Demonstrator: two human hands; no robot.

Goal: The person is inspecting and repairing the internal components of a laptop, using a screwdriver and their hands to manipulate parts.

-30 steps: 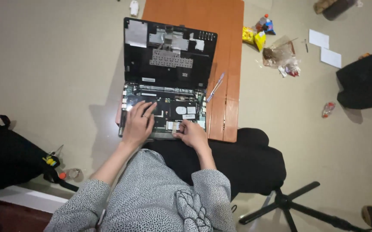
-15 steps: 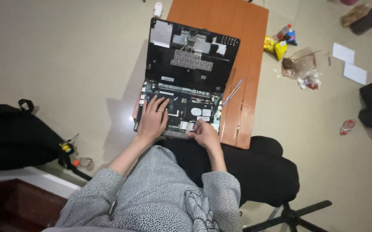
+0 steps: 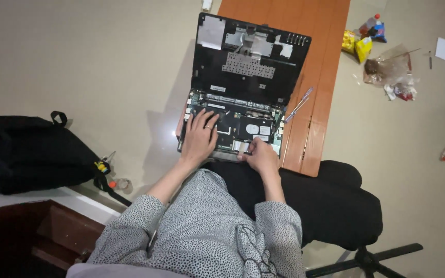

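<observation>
Resting spread on the opened laptop (image 3: 233, 123), left hand (image 3: 199, 139); right hand (image 3: 260, 156) fingers curled at its near edge.

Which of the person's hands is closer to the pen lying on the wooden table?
The right hand. It rests at the opened laptop's near right corner, below the pen; the left hand lies flat on the laptop's left side, farther off.

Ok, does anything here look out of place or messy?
Yes: the laptop lies opened up with its insides bared, overhanging the wooden table's left edge. Wrappers and a bottle litter the floor at right.
</observation>
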